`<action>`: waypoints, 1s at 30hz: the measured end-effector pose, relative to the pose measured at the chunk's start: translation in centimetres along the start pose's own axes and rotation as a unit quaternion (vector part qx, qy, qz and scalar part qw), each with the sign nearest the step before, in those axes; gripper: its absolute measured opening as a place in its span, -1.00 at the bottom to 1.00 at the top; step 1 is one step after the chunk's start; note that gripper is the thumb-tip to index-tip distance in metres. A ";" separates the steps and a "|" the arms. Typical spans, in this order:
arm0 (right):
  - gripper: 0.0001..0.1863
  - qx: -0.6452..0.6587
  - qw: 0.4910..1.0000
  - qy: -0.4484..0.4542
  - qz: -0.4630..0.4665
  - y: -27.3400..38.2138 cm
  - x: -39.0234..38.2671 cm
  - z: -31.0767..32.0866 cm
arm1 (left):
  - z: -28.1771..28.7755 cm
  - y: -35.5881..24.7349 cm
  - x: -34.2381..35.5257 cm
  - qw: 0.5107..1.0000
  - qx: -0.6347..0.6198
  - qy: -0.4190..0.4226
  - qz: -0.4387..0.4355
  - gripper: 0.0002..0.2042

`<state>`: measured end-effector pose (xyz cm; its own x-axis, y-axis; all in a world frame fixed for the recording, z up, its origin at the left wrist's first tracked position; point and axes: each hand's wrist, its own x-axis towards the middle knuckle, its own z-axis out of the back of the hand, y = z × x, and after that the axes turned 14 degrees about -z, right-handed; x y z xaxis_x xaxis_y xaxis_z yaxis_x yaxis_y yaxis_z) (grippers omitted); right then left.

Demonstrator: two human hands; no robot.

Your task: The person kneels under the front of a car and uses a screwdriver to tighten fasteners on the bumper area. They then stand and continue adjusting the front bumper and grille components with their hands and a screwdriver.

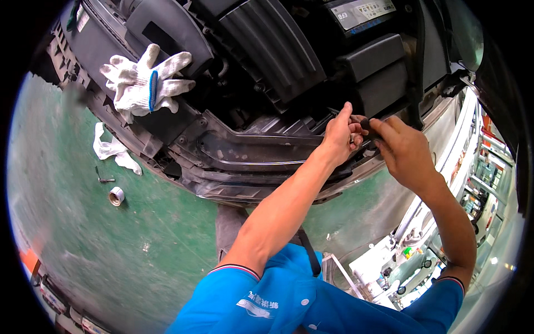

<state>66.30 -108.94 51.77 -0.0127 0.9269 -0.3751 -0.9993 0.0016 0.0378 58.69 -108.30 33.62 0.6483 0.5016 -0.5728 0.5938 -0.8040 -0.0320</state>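
My left hand (340,136) is over the front edge of an open engine bay, thumb raised and fingers curled. Close beside it, my right hand (405,150) pinches with thumb and fingertips. Between the fingertips of both hands is a small dark piece (365,124), too small and too covered to name. Below the hands runs the black front crossmember (250,153) of the car. Just beyond them sits a black box-shaped cover (378,78), and a ribbed black engine cover (270,44) lies farther left.
White knitted gloves (136,83) with a blue cuff edge lie on the car's front left. On the green floor (161,239) are a white cloth (115,149), a small dark tool (104,179) and a tape roll (116,196). A labelled battery (364,14) stands at the back.
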 end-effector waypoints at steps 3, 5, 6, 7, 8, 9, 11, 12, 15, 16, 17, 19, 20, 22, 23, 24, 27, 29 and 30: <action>-0.64 -0.034 0.997 -0.042 0.053 -1.0 0.0 -0.2 | 1.6 -1.1 -1.3 0.987 0.160 0.003 -0.017 -0.45; -0.66 0.038 0.998 -0.051 -0.003 -0.7 0.3 -0.5 | 2.9 -1.9 -1.8 0.895 0.409 -0.008 -0.176 -0.56; -0.67 0.075 0.995 -0.055 -0.033 -0.6 0.3 -0.7 | 3.5 -2.1 -1.7 0.757 0.569 -0.018 -0.321 -0.68; -0.69 0.072 0.993 -0.073 -0.054 -0.9 0.4 -1.1 | 3.7 -2.7 -1.7 0.570 0.690 -0.022 -0.446 -0.79; -0.71 0.070 0.991 -0.091 -0.076 -1.3 0.6 -1.8 | 3.5 -3.3 -1.3 0.506 0.746 -0.019 -0.432 -0.85; -0.73 0.067 0.987 -0.108 -0.098 -1.6 0.6 -2.3 | 3.2 -3.8 -0.6 0.439 0.797 -0.014 -0.415 -0.89; -0.77 0.084 0.988 -0.124 -0.039 -1.6 0.5 -2.6 | 2.8 -4.4 1.1 0.366 0.860 0.038 -0.354 -0.92; -0.78 0.088 0.987 -0.132 0.008 -1.6 0.5 -2.5 | 3.1 -4.5 2.2 0.340 0.877 0.064 -0.334 -0.91; -0.80 0.093 0.980 -0.154 0.083 -1.5 0.2 -2.8 | 4.6 -4.2 5.5 0.316 0.904 0.112 -0.266 -0.88; -0.81 0.095 0.977 -0.162 0.098 -1.4 0.1 -2.9 | 5.0 -4.3 6.1 0.312 0.902 0.118 -0.273 -0.88; -0.82 0.131 0.975 -0.170 0.058 -1.2 0.1 -3.0 | 5.3 -4.3 6.6 0.308 0.900 0.124 -0.281 -0.87; -0.82 0.204 0.961 -0.186 -0.018 -0.8 0.0 -3.2 | 5.7 -3.9 8.1 0.301 0.911 0.099 -0.262 -0.87; -0.81 0.185 0.965 -0.181 -0.047 -1.1 -0.1 -3.4 | 5.8 -3.7 8.8 0.296 0.917 0.086 -0.255 -0.87; -0.80 0.147 0.968 -0.171 -0.108 -1.7 -0.4 -4.0 | 6.0 -3.3 9.3 0.258 0.927 0.092 -0.257 -0.87; -0.79 0.156 0.969 -0.181 -0.070 -2.1 -0.5 -4.2 | 5.9 -3.1 9.5 0.240 0.931 0.096 -0.258 -0.87; -0.78 0.164 0.967 -0.190 -0.032 -2.6 -0.6 -4.3 | 5.9 -2.8 9.5 0.224 0.934 0.119 -0.253 -0.87; -0.73 0.181 0.964 -0.188 0.048 -2.4 -0.4 -3.9 | 7.3 -3.1 10.9 0.263 0.931 0.107 -0.229 -0.80; -0.70 0.221 0.955 -0.193 0.048 -1.6 -0.2 -3.5 | 7.9 -3.9 11.3 0.233 0.933 0.108 -0.253 -0.80; -0.67 0.241 0.943 -0.228 0.033 -1.1 -0.1 -3.4 | 8.3 -3.9 11.4 0.213 0.933 0.111 -0.269 -0.80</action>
<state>67.27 -110.29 48.57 0.0527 0.9958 0.0752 -0.8629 0.0075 0.5053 59.81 -102.06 20.42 0.8555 0.5171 -0.0284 -0.4770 0.7654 -0.4321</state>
